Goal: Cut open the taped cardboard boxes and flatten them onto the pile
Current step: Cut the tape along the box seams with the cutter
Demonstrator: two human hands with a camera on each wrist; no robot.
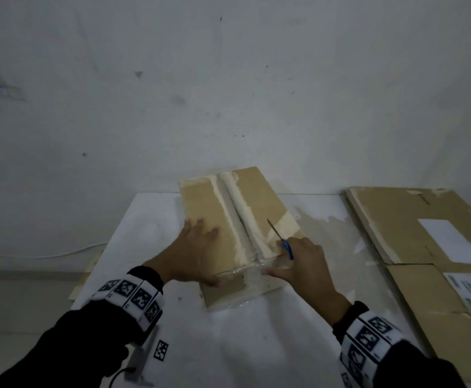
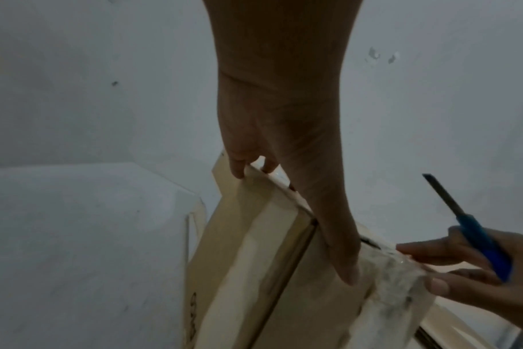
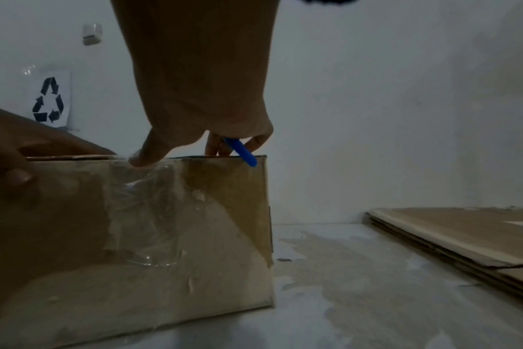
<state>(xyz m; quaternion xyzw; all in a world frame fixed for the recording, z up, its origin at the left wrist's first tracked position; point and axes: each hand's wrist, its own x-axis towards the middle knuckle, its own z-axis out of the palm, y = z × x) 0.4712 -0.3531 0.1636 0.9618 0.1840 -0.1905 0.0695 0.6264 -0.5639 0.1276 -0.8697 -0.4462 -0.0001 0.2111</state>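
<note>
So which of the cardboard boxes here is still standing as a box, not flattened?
The box under both hands at the middle of the table, with tape along its top seam. The others lie flattened in the pile on the right.

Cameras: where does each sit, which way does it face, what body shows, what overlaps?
Head: above, facing forward and down at the box on the table; both hands and sleeves show, pile at right.
Left wrist: behind the left hand, looking along it over the box top; the right hand with the cutter shows.
Right wrist: behind the right hand, low, facing the box's taped side; left fingers show.
Shared: box, cutter.
</note>
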